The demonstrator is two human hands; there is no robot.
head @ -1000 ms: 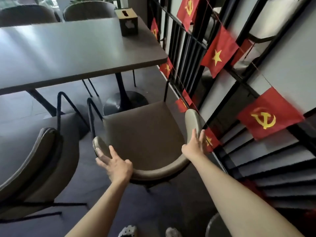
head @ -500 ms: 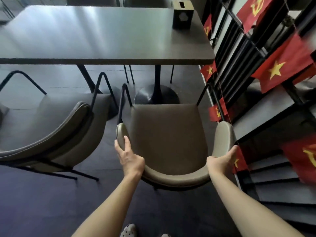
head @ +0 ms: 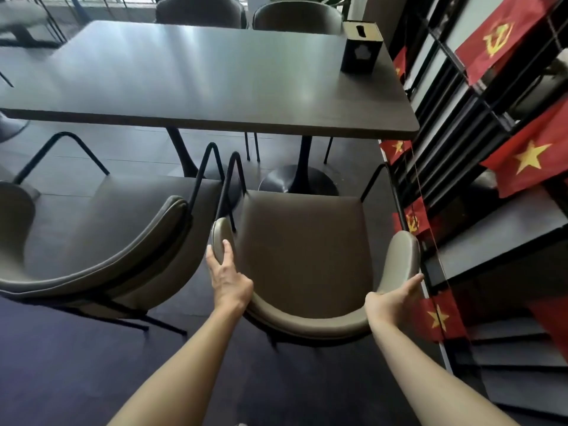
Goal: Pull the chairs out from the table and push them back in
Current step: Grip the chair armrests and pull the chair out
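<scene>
A grey-brown padded chair (head: 302,250) with a curved backrest and black metal arms stands pulled out, its seat front just short of the dark table (head: 215,78). My left hand (head: 227,276) grips the left end of the backrest, thumb on the inner side. My right hand (head: 390,298) holds the right end of the backrest from outside, fingers stretched along it. A second chair (head: 101,238) of the same kind stands to the left, also out from the table.
A black tissue box (head: 361,47) sits on the table's far right corner. Two more chairs (head: 249,12) stand behind the table. A black railing (head: 455,124) hung with red flags runs close along the right, stairs beyond it. The table's pedestal base (head: 299,179) is ahead of the seat.
Both hands went from resting loosely on the backrest to holding its two ends. The chair now faces the table squarely and the view has swung towards the table.
</scene>
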